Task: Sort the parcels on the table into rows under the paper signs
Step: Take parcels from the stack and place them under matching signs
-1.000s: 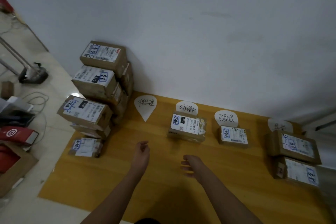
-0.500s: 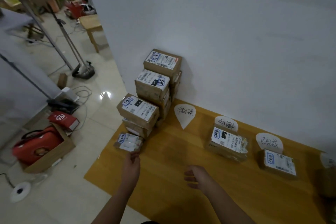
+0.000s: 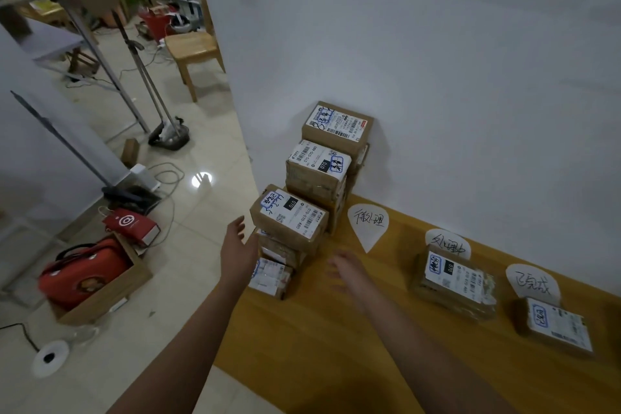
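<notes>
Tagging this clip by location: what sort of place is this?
Probably a makeshift indoor workroom, not a proper warehouse: labelled parcels stacked on a wooden table with handwritten paper signs, and a tiled floor strewn with cables and stands.

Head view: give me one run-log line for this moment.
hands: left and right open, empty | reaching toward parcel stack | first sign: no parcel beneath | two further signs: one parcel each

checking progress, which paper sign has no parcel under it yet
The leftmost pointed sign, beside the stacked parcels. The other two signs each have one.
</notes>
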